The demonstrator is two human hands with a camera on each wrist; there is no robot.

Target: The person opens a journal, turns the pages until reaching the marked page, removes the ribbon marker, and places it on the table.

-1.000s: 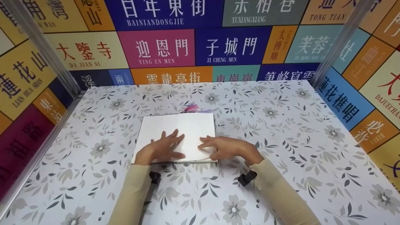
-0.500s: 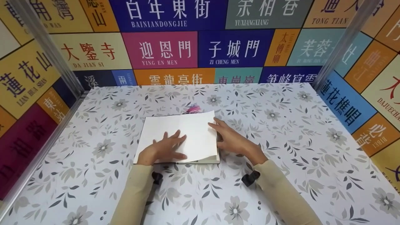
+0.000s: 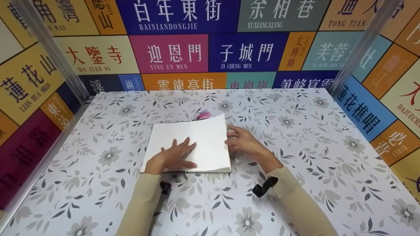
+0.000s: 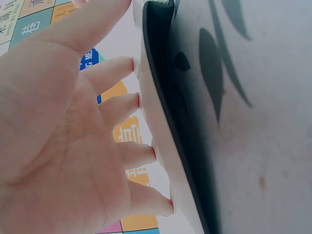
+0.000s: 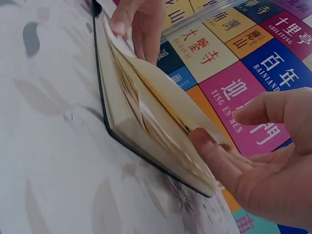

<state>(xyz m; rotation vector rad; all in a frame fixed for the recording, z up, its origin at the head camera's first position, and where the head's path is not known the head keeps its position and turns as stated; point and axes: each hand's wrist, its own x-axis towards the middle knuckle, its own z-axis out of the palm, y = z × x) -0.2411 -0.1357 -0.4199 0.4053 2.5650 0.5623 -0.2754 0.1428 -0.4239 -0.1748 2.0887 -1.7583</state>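
Observation:
An open notebook (image 3: 211,154) with blank white pages and a dark cover lies on the table. My left hand (image 3: 172,157) rests on the left page with fingers spread. In the left wrist view its fingertips press the paper beside the dark cover edge (image 4: 170,112). My right hand (image 3: 247,144) is at the right edge of the notebook. The right wrist view shows a fingertip (image 5: 202,139) touching the edge of a lifted page (image 5: 168,83), while the thumb stands apart from it. Lower pages (image 5: 131,105) fan out slightly beneath.
A pink tuft (image 3: 203,114) sticks out behind the notebook's top edge. The table (image 3: 288,157) has a white cover with grey flowers and leaves. Walls with coloured name panels (image 3: 170,52) and clear corner posts (image 3: 54,49) stand around its back and sides.
My right hand has moved from over the right page to that page's outer edge. The page's upper right corner has risen. The left hand stays on the left page.

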